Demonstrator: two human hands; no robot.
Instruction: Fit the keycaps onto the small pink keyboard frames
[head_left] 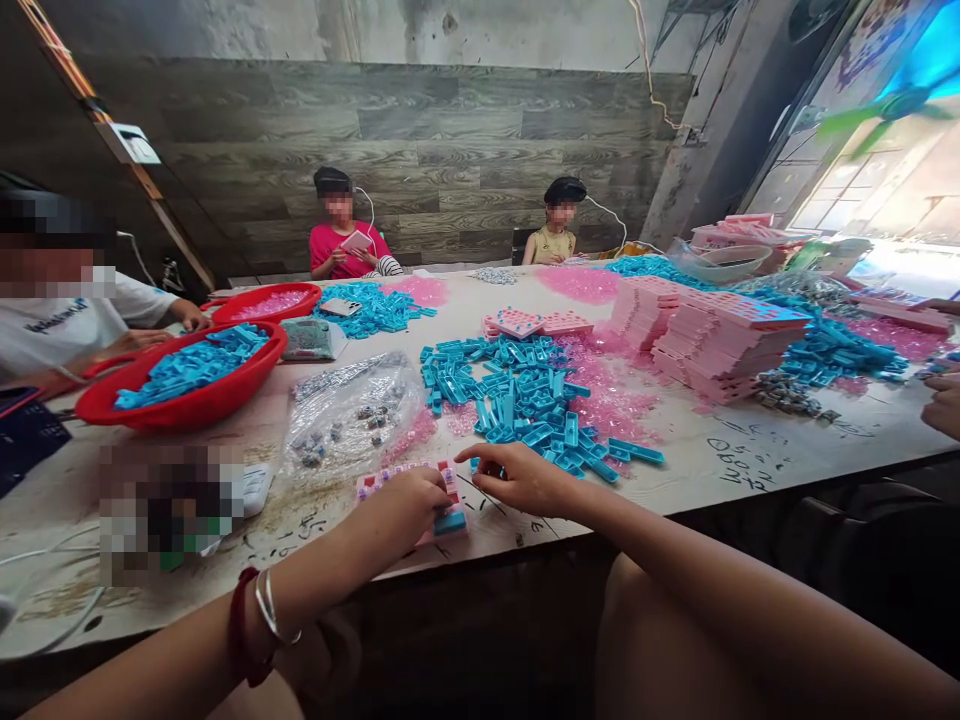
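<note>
A pink plastic tray (459,524) with rows of small compartments lies at the near table edge. One blue rectangular piece (450,523) sits in its near right part, and small purple bits show along its far side. My left hand (405,508) rests over the tray, closed, its fingertips bent down onto it and partly hidden. Just right of the tray is my right hand (517,475), its fingers curved but apart, the index finger reaching to the tray's right end. No held item shows in it. Loose blue plastic pieces (525,400) lie heaped right beyond my right hand.
A clear plastic bag (352,410) with small metal parts lies left of the tray. Red basins (180,407) stand further left, stacked pink trays (727,345) to the right. Pink clear bits (611,400) are scattered mid-table. Co-workers (349,240) sit around the table.
</note>
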